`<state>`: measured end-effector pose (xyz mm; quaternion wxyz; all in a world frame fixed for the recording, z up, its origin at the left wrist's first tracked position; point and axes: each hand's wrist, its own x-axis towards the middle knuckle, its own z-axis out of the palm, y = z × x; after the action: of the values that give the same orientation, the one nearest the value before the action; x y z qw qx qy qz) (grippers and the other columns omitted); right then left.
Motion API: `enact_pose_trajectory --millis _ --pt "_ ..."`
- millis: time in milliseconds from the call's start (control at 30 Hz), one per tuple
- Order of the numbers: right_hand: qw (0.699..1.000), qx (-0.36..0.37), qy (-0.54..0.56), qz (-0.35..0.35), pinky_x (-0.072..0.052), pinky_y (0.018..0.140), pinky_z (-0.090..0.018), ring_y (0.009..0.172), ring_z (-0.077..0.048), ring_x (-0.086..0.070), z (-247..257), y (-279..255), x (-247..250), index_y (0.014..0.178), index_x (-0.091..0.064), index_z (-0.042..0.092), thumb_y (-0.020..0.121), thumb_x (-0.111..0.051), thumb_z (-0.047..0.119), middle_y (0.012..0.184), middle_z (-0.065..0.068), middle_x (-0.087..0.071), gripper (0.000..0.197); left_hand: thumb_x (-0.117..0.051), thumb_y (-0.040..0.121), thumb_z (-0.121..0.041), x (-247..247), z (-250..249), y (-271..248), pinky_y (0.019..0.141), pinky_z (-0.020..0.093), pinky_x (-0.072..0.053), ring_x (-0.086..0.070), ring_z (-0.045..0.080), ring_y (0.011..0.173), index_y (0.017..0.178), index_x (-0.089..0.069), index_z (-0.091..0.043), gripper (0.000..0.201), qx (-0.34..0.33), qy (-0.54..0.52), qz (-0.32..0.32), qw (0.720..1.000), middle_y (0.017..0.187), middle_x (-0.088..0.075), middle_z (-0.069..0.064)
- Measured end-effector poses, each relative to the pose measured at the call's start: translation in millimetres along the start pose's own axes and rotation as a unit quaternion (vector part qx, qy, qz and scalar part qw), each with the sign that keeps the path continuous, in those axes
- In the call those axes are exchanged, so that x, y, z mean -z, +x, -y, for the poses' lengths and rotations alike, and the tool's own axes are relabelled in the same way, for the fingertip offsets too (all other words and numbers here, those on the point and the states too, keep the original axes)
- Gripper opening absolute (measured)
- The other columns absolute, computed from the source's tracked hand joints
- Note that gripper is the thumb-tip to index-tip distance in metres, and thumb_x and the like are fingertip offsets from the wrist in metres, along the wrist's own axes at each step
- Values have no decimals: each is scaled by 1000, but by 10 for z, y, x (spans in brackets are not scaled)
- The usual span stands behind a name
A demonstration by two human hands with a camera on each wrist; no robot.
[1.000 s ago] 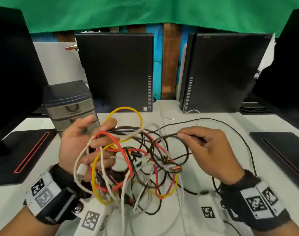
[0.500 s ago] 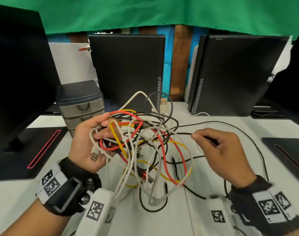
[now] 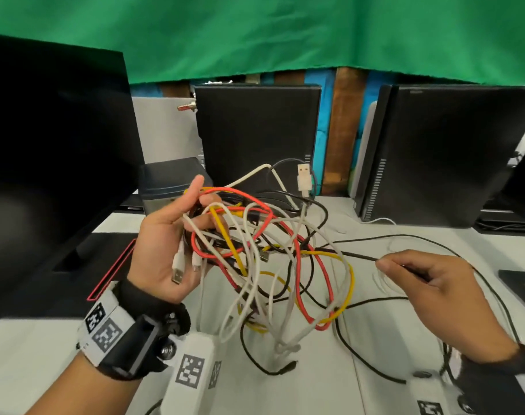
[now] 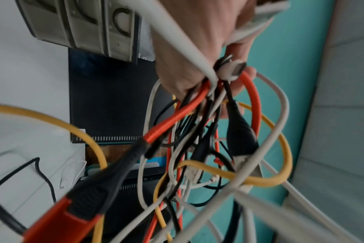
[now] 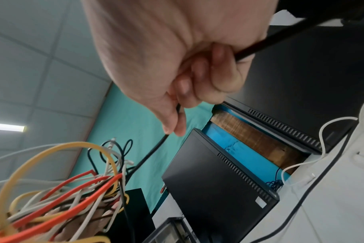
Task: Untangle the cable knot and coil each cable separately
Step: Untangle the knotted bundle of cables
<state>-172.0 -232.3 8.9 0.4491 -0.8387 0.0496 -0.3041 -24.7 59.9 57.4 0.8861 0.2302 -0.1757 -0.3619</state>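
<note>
A knot of red, yellow, white and black cables hangs above the white table. My left hand holds it up by its top left, fingers curled round several strands, palm facing me. A white USB plug sticks up above the knot. My right hand pinches a thin black cable that runs taut out of the knot to the right. The left wrist view shows the fingers closed on the bundle. In the right wrist view, thumb and forefinger pinch the black cable.
A grey drawer box stands behind my left hand. Two black computer towers stand at the back, and a dark monitor at the left. Black pads lie at both table sides. Slack black cable trails on the table.
My left hand has raised the knot and turned its palm toward me. My right hand has drawn the black cable rightward, away from the knot, pulling it taut.
</note>
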Motion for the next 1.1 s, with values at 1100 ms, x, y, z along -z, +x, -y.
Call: enact_pose_trajectory --millis 1100 --pt "979 -97 134 118 -35 48 -12 50 -9 -44 122 -138 -356 84 -79 23 79 -65 33 54 -7 -52 18 -34 105 -48 -76 -74 -204 83 -3 -17 -21 -3 66 85 -58 -22 41 -10 68 -80 994 65 -47 -12"
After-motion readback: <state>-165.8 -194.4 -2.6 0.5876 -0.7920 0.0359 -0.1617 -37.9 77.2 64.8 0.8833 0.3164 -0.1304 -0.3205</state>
